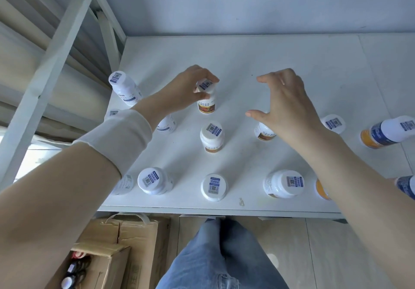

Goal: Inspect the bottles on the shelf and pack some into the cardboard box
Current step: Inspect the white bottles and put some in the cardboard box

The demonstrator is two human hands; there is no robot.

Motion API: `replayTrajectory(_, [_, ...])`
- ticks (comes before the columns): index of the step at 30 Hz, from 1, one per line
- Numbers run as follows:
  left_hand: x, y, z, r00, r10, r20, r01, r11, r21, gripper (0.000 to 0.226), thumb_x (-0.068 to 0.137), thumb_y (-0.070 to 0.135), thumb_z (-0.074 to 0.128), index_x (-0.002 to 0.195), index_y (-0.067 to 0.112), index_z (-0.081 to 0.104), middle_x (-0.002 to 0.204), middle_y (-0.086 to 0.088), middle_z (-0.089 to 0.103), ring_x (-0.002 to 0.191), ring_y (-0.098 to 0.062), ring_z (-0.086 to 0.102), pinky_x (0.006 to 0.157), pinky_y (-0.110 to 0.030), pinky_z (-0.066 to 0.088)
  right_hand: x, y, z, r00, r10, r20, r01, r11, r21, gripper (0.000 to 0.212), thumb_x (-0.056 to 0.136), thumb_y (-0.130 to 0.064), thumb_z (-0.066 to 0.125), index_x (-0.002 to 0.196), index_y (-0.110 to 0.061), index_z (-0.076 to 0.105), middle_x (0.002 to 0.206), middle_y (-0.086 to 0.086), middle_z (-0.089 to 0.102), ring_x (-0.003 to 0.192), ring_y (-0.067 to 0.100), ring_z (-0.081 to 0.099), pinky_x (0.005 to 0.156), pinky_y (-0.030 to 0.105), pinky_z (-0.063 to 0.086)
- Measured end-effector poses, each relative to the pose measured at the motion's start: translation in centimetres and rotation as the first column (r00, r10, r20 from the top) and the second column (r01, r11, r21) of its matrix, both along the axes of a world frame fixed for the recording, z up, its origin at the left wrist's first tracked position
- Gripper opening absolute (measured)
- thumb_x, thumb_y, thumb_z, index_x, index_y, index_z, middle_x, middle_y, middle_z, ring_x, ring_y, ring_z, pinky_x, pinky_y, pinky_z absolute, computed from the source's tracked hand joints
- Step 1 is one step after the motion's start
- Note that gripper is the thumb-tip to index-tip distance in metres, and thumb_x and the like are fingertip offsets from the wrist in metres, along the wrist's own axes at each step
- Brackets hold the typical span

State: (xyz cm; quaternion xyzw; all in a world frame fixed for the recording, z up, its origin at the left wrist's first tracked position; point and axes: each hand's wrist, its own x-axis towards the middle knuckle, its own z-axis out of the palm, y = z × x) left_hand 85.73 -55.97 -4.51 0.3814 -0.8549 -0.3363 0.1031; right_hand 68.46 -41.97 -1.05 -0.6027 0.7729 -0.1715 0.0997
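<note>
In the head view, the left hand (pixel 186 86) pinched the cap of a small white bottle (pixel 207 105) between its curled fingers and thumb. The bottle stood upright mid-shelf (pixel 292 53) among other bottles (pixel 212 137). Its cap bore a blue code sticker and its label was brown-red. The right hand (pixel 287 104) hovered beside it, fingers spread, holding nothing. The open cardboard box (pixel 116 264) sat on the floor below.

Left hand (pixel 186 86) forward with fingers round a bottle (pixel 207 105) top; right hand (pixel 287 104) loose, fingers apart, both arms outstretched
</note>
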Motion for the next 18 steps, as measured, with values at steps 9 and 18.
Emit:
replayTrajectory(9, [2.9,2.5,3.1,0.997,0.060,0.044,-0.049,0.972,-0.232,0.046,0.088,0.017,0.061,0.131,0.026,0.047,0.144,-0.001,0.038,0.129,-0.017,0.040,0.103,-0.037,0.037,2.4,0.8,1.1,0.998,0.062,-0.027,-0.061,0.998,0.019,0.066,0.078,-0.032,0.070,0.133,-0.014,0.039,0.131,0.014,0.037,0.123,0.031,0.032,0.090,0.038,0.036])
replayTrajectory(18, [14.1,15.4,1.4,0.993,0.021,0.115,-0.008,0.993,-0.116,0.050,0.073,0.030,0.076,0.119,0.025,0.059,0.127,0.000,0.055,0.114,-0.019,0.051,0.091,-0.038,0.047,10.4,6.4,1.1,0.994,0.094,0.060,-0.083,0.982,-0.170,0.054,0.073,-0.025,0.076,0.118,-0.008,0.053,0.115,0.017,0.051,0.110,0.035,0.047,0.088,0.027,0.029])
